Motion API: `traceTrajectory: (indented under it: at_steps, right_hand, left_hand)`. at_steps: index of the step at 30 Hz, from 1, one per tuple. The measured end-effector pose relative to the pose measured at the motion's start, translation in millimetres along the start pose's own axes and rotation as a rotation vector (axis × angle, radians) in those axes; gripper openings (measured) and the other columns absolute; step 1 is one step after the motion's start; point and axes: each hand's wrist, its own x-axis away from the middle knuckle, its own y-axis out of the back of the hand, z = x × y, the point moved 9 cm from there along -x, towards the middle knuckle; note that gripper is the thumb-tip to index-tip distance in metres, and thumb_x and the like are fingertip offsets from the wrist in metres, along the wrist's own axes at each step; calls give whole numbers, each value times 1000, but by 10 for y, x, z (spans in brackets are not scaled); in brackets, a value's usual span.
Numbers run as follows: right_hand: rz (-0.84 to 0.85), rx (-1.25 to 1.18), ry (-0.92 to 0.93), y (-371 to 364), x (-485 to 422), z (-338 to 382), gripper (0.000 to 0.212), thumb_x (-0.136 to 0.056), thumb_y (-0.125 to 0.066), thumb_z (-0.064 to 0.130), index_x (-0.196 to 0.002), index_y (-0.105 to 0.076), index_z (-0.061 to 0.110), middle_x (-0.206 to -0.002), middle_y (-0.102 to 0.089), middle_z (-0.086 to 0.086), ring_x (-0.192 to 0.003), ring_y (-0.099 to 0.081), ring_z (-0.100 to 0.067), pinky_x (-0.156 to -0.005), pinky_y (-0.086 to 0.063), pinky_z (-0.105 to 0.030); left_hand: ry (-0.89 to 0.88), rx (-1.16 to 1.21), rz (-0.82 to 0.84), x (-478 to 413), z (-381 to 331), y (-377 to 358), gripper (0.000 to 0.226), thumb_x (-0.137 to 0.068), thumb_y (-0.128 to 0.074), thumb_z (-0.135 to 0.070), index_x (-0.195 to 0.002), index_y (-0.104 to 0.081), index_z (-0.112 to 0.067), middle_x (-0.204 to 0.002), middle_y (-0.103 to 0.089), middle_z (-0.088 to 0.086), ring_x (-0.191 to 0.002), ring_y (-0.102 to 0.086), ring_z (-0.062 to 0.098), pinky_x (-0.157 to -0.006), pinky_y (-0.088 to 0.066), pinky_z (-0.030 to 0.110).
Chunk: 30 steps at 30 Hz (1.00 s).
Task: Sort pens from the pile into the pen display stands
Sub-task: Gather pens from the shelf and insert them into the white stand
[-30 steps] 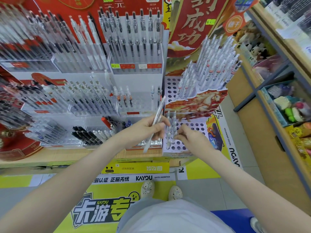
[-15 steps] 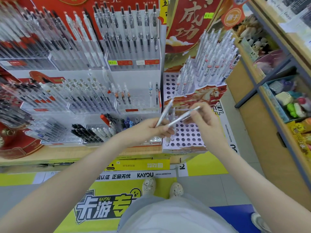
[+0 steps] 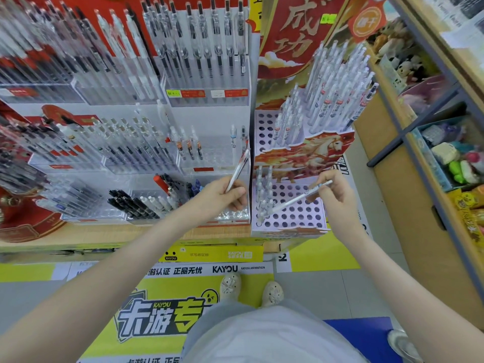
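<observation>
A person sorting pens in a stationery shop held a white pen (image 3: 298, 198) in the right hand (image 3: 337, 192), thumb and fingers pinched round its upper end. The pen lay on a slant above the lower tier of a purple stand (image 3: 296, 217) full of round holes. Its long axis ran from upper right, at the fingers, down to lower left, where its far end pointed at the short rows of standing pens (image 3: 262, 197) filling the tier's left-hand holes. Whether that end touched the stand could not be told. The barrel was slim and plain white, with a small round mark and a paler, glossy section near the grip. The left hand (image 3: 225, 196), just beside the stand's left edge, gripped at least one more pale pen (image 3: 239, 166) in curled fingers. It pointed up and slightly right, with red markings towards its top. On the stand's upper tier (image 3: 262, 132), behind a red panel with a horse picture, a thick cluster of white pens (image 3: 332, 95) stood leaning right. Clear racks (image 3: 209, 100) of black and white pens filled the display to the left. Pale shoes (image 3: 230, 286) stood on a yellow floor sticker (image 3: 157, 318), and a wooden shelf (image 3: 419, 179) of small toys ran along the right.
</observation>
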Motion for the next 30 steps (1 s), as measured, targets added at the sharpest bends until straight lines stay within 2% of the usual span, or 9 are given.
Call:
traceTrajectory:
  at_steps: [3, 6, 10, 15, 20, 24, 26, 28, 30]
  right_hand:
    - [91, 172, 15, -74, 8, -44, 13, -92, -45, 1, -86, -48, 12, -70, -45, -19, -57, -40, -19, -54, -37, -29]
    - [231, 436, 83, -250, 56, -119, 24, -91, -50, 1, -90, -48, 24, -70, -52, -8, -63, -47, -21, -55, -36, -24]
    - [417, 708, 207, -541, 181, -175, 12, -92, -56, 15, -104, -57, 18, -87, -58, 9, -78, -54, -8, -62, -42, -21]
    - [556, 772, 180, -801, 223, -180, 22, -96, -52, 26, -114, -58, 14, -98, -58, -1, -87, -58, -21, -74, -43, -30]
    - [507, 821, 176, -773, 197, -145, 30, -93, -57, 33, -115, -55, 14, -97, -60, 3, -88, -55, -10, -75, -42, -24]
    - [257, 503, 91, -501, 103, 14, 41, -86, -66, 34, -120, -44, 24, -94, -53, 17, -85, -49, 5, -72, -42, -20]
    - [86, 463, 247, -413, 59, 257, 45, -86, -66, 32, -123, -45, 17, -100, -49, 15, -91, -47, -1, -81, -41, -20]
    - [-71, 698, 530, -422, 77, 520, 44, -88, -61, 36, -124, -47, 13, -107, -44, 6, -98, -42, -16, -88, -34, -23]
    - [-116, 824, 622, -416, 26, 552, 36, -91, -54, 35, -122, -52, 15, -110, -43, 0, -97, -40, -20, -88, -34, -27]
  left_hand:
    - [10, 8, 25, -28, 8, -38, 17, -100, -46, -7, -88, -54, -14, -79, -64, 1, -70, -62, 10, -71, -53, 22]
    - [7, -1, 44, -49, 6, -80, 19, -100, -45, -5, -88, -55, -16, -81, -65, 2, -71, -62, 11, -73, -54, 24]
    - [5, -5, 48, -64, 0, -81, 20, -100, -45, -3, -88, -56, -16, -79, -65, 1, -68, -62, 8, -70, -52, 22]
    - [17, -109, 47, -66, -5, -52, 15, -99, -50, -12, -88, -55, -20, -67, -63, -6, -57, -54, 10, -61, -48, 23]
    - [-3, -251, 68, -52, -83, -101, 14, -99, -50, -25, -85, -52, -23, -69, -54, -6, -65, -50, 12, -67, -45, 29]
    - [-7, -224, 178, -24, -150, -231, 17, -102, -44, -23, -85, -46, -21, -68, -50, -5, -62, -43, 12, -66, -38, 29]
    - [-17, -270, 248, -29, -200, -324, 17, -102, -40, -22, -87, -47, -20, -70, -53, -6, -62, -44, 11, -66, -38, 29]
    - [-64, -320, 270, -59, -283, -384, 16, -103, -39, -23, -91, -47, -16, -70, -57, -9, -62, -45, 12, -66, -40, 31]
    - [-120, -330, 231, -100, -368, -369, 15, -102, -41, -24, -94, -49, -14, -67, -59, -12, -60, -47, 12, -63, -41, 31]
